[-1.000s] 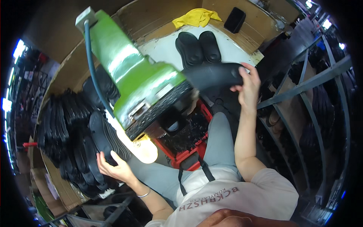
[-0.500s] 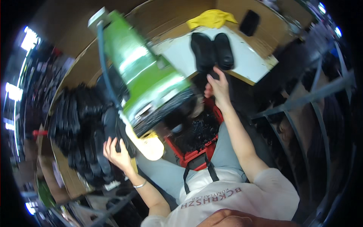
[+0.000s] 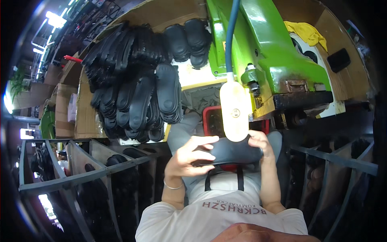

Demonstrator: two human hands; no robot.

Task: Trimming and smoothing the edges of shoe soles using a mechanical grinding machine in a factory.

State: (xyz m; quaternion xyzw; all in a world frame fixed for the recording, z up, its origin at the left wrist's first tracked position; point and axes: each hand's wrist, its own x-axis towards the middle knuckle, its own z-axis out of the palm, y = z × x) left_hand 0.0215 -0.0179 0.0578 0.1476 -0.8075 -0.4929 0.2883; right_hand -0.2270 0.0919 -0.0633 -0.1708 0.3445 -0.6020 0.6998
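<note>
A black shoe sole [image 3: 234, 153] lies crosswise in front of my lap, held between my two hands. My left hand [image 3: 189, 156] grips its left end, with the fingers laid over the dark surface. Around the right end my right hand [image 3: 263, 146] is closed, thumb and fingers on the edge. A lit oval lamp [image 3: 235, 115] hangs just above the sole and covers part of its far edge. Behind the lamp stands a green machine [image 3: 282, 52] with a dark, worn head.
Stacks of black soles [image 3: 139, 101] fill the bench to the left. A red bin [image 3: 211, 121] sits below the lamp. Metal racks [image 3: 96, 173] holding dark soles flank me on both sides. A yellow cloth [image 3: 308, 34] lies at the far right by cardboard [image 3: 334, 28].
The view has swung left, so the stacks and machine appear further right. My hands, apart and holding nothing before, have come together on a black sole.
</note>
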